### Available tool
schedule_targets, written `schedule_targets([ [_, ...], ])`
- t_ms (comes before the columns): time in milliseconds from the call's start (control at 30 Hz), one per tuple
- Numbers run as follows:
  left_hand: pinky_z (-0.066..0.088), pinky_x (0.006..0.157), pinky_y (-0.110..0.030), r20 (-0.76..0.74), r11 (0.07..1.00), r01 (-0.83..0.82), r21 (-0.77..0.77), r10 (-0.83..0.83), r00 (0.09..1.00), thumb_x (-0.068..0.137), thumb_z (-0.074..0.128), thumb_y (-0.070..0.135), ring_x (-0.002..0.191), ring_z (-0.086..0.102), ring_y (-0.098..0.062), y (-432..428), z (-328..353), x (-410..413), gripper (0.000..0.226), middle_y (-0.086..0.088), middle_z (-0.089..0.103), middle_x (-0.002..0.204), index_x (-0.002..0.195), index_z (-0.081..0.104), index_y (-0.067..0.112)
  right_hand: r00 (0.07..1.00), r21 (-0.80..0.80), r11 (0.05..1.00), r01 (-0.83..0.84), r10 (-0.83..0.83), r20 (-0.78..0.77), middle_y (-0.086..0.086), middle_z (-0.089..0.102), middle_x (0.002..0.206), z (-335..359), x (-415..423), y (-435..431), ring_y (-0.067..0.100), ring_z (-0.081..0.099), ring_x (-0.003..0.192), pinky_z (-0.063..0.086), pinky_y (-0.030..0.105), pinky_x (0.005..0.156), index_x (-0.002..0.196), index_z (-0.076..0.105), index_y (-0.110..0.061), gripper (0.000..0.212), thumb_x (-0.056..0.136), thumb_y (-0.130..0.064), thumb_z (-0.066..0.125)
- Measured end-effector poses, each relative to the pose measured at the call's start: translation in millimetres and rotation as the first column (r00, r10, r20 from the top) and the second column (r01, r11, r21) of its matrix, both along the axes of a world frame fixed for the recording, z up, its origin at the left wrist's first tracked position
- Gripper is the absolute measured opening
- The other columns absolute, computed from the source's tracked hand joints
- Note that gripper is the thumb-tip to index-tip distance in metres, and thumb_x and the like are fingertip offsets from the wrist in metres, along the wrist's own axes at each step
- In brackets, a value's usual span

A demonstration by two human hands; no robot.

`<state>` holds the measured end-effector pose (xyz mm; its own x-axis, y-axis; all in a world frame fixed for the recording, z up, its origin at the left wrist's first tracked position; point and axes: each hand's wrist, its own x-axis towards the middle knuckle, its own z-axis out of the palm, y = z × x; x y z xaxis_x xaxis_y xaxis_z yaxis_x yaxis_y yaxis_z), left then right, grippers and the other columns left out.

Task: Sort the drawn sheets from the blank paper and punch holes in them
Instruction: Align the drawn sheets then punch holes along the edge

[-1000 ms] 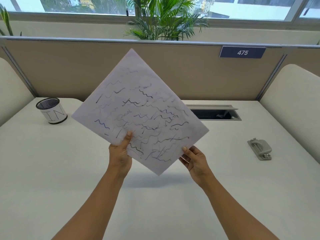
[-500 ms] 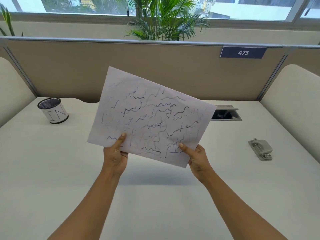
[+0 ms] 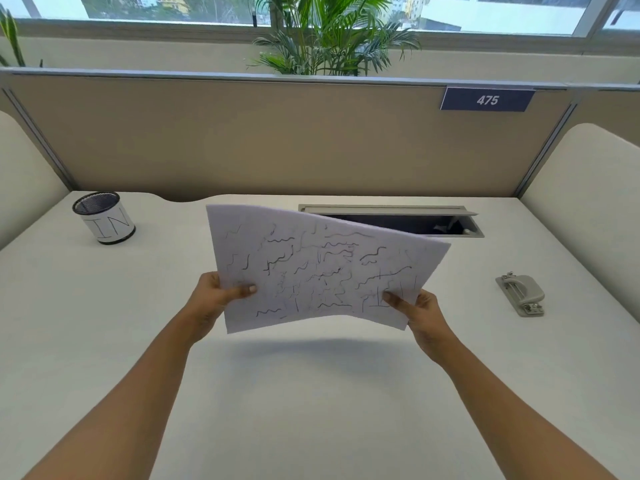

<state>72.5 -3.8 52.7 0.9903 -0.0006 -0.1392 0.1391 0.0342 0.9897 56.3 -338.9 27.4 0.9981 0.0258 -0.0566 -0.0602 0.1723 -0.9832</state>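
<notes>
While sheets [image 3: 322,268] overlap hatch [image 3: 408,223], punch [image 3: 521,294] right, cup [image 3: 104,218] left

An office cubicle: a white desk [image 3: 104,341] is fenced by a tan partition panel [image 3: 242,140] bearing a numbered plate "475" [image 3: 487,100], with a cable-access hatch [image 3: 391,220], a mesh pen cup [image 3: 103,216], a grey hole punch [image 3: 521,293], and a potted palm [image 3: 329,36] by wide windows
</notes>
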Motion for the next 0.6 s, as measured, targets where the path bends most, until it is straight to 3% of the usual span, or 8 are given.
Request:
schedule_targets([
  [267,0.056,0.062,-0.018,0.053,1.0,-0.027,0.005,0.026,0.998,0.068,0.073,-0.004,0.076,0.072,-0.01,-2.8,-7.0,-3.7,0.027,0.007,0.076,0.082,0.089,0.071,0.013,0.999,-0.013,1.0,0.027,-0.027,-0.02,-0.001,0.075,0.096,-3.3,-0.9,-5.2,0.021,0.069,0.093,0.055,0.031,0.082,0.095,0.071,-0.02,0.029,0.066,-0.015,0.075],
  [367,0.057,0.062,-0.022,0.043,1.0,-0.013,-0.025,0.014,0.999,0.057,0.084,0.011,0.077,0.072,-0.014,-1.9,-9.2,-8.8,0.029,0.002,0.076,0.084,0.083,0.073,0.015,1.0,-0.023,1.0,-0.011,0.011,-0.021,0.002,0.076,0.094,-3.1,-3.4,-7.0,0.02,0.071,0.088,0.058,0.026,0.07,0.093,0.073,-0.018,0.029,0.064,-0.019,0.076],
  [467,0.056,0.068,-0.027,0.037,0.999,-0.025,-0.028,0.026,0.999,0.043,0.082,0.029,0.077,0.071,-0.014,-3.5,-9.6,-11.0,0.044,0.002,0.076,0.082,0.083,0.072,0.014,1.0,-0.012,1.0,-0.005,0.004,-0.024,0.001,0.076,0.092,-2.9,-3.4,-5.6,0.018,0.072,0.085,0.058,0.024,0.067,0.088,0.074,-0.019,0.024,0.064,-0.019,0.075],
  [600,0.052,0.072,-0.031,0.072,0.997,-0.051,-0.058,0.055,0.996,0.052,0.08,0.017,0.078,0.069,-0.019,-5.6,-5.7,-9.6,0.026,0.004,0.076,0.078,0.077,0.074,0.017,1.0,-0.006,1.0,0.031,-0.031,-0.006,-0.003,0.076,0.089,0.0,-0.8,-2.0,0.014,0.072,0.083,0.058,0.024,0.071,0.086,0.074,-0.021,0.022,0.064,-0.019,0.074],
])
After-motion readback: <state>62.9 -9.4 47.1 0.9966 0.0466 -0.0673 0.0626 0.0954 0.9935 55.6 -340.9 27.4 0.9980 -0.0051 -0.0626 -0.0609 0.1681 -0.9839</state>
